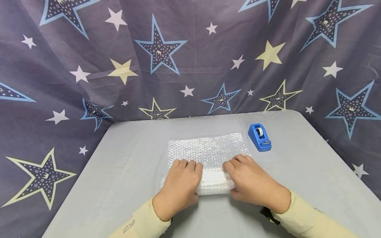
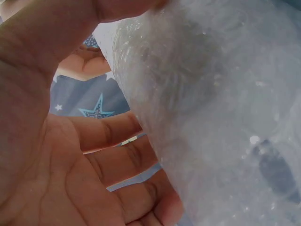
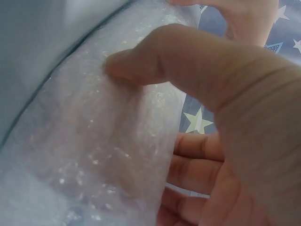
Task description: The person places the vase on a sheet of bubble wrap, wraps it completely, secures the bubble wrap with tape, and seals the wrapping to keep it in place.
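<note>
A sheet of clear bubble wrap [image 1: 208,148] lies on the grey table [image 1: 125,172], its near end rolled into a thick roll [image 1: 212,183]. My left hand [image 1: 182,180] grips the roll's left part, fingers curled over the top. My right hand [image 1: 248,180] grips the right part the same way. In the left wrist view the roll [image 2: 216,103] fills the right side, with my palm and fingers [image 2: 108,165] curved around it. In the right wrist view my thumb [image 3: 155,61] presses on the bubble wrap [image 3: 94,150] and my fingers [image 3: 197,165] curl behind it.
A blue tape dispenser [image 1: 260,137] stands on the table just beyond the wrap's far right corner. A dark cloth with star prints [image 1: 190,56] hangs behind and around the table. Bare tabletop extends to the left and right of the wrap.
</note>
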### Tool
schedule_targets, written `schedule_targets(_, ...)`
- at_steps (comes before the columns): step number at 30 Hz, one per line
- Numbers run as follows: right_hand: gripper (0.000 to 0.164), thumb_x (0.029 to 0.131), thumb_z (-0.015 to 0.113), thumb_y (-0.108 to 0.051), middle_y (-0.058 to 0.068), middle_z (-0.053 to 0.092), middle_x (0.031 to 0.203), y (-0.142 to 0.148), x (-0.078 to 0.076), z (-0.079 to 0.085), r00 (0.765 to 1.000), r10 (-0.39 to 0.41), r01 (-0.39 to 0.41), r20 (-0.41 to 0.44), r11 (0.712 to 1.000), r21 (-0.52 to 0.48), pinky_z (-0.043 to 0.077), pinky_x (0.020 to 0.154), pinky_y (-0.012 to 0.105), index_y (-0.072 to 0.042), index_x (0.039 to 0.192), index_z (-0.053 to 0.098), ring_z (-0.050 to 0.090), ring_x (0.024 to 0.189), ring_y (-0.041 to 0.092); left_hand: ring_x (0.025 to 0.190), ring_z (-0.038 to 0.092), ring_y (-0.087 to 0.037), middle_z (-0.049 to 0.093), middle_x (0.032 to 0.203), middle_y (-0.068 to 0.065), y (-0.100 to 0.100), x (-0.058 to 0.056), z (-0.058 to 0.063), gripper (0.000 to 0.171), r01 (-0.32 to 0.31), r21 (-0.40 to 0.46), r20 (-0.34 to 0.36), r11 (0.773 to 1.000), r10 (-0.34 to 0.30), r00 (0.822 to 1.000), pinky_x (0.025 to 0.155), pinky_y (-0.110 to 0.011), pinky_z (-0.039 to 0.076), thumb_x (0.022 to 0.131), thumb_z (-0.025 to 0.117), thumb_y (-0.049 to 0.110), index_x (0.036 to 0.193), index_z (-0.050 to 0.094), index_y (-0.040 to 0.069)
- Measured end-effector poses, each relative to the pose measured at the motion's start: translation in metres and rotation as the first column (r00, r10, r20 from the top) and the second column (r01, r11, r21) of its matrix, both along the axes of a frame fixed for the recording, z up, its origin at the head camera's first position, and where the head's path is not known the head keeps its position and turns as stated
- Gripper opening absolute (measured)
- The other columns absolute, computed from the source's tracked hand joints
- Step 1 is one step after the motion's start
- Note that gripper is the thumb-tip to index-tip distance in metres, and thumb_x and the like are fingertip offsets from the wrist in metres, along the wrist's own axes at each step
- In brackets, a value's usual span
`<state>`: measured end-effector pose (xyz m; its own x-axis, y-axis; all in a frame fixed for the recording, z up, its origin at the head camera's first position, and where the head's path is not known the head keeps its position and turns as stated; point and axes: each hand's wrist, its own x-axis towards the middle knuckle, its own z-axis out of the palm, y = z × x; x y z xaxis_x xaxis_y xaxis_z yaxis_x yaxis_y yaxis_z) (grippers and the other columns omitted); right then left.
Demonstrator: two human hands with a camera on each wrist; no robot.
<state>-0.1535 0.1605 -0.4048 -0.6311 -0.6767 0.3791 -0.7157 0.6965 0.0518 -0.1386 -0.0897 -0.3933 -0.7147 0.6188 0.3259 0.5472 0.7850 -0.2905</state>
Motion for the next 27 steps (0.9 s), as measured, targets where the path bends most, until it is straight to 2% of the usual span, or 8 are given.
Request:
schedule_targets(3,0.063,0.052,0.089,-0.027,0.0,0.068,0.094,0.0006,0.0008,-0.0003,1.0,-0.012,0.012,-0.003,1.0,-0.006,0.045,0.079,0.039,-0.012,0.106,0.061,0.059,0.092,0.024,0.063,0.052,-0.021,0.052,0.072,0.001,0.0002,-0.0003,0.0001,0.052,0.004,0.012,-0.011,1.0,-0.004,1.0,0.062,-0.035,0.036,0.049,0.087,0.027,0.084,0.051,0.014)
schedule_targets(7,0.062,0.053,0.088,-0.026,-0.001,0.067,0.093,0.0003,0.001,-0.0005,1.0,-0.023,0.023,-0.009,1.0,0.0,0.041,0.074,0.037,-0.012,0.106,0.062,0.055,0.087,0.022,0.062,0.053,-0.02,0.052,0.071,0.001,0.0004,-0.0004,0.0,0.051,0.007,0.023,-0.01,1.0,-0.007,1.0,0.061,-0.035,0.036,0.049,0.086,0.025,0.085,0.051,0.015)
schedule_targets(13,0.064,0.054,0.088,-0.027,0.004,0.068,0.102,-0.0001,0.0005,-0.0005,1.0,-0.018,0.018,-0.018,1.0,0.013,0.046,0.078,0.04,-0.008,0.11,0.064,0.059,0.088,0.024,0.06,0.052,-0.02,0.051,0.069,0.002,0.0003,-0.0006,0.0002,0.046,0.011,0.013,-0.015,1.0,-0.011,1.0,0.06,-0.034,0.036,0.052,0.083,0.023,0.083,0.05,0.015)
schedule_targets(17,0.065,0.054,0.088,-0.026,0.008,0.062,0.112,0.0,-0.0008,-0.0003,1.0,-0.006,0.006,-0.021,1.0,0.003,0.05,0.078,0.041,-0.006,0.112,0.066,0.06,0.088,0.025,0.06,0.053,-0.019,0.053,0.069,0.001,0.0002,-0.0007,0.0008,0.045,0.011,0.007,-0.004,1.0,-0.011,1.0,0.06,-0.033,0.036,0.053,0.083,0.023,0.082,0.05,0.015)
schedule_targets(22,0.063,0.054,0.088,-0.025,0.004,0.057,0.103,0.0,-0.0012,0.0004,1.0,0.004,-0.004,-0.019,1.0,-0.007,0.049,0.075,0.039,-0.006,0.11,0.067,0.054,0.082,0.021,0.063,0.057,-0.02,0.056,0.072,0.001,0.0,-0.0004,0.002,0.045,0.014,0.009,0.013,1.0,-0.014,1.0,0.06,-0.033,0.037,0.054,0.085,0.024,0.084,0.053,0.014)
schedule_targets(27,0.062,0.056,0.087,-0.025,0.002,0.056,0.099,-0.0001,-0.001,0.0009,1.0,-0.001,0.002,-0.011,1.0,0.006,0.049,0.076,0.038,-0.006,0.111,0.068,0.053,0.081,0.02,0.06,0.056,-0.019,0.052,0.075,0.0,-0.0006,-0.0001,0.0022,0.043,0.024,0.036,0.022,0.999,-0.025,0.999,0.058,-0.033,0.037,0.053,0.084,0.02,0.084,0.055,0.012)
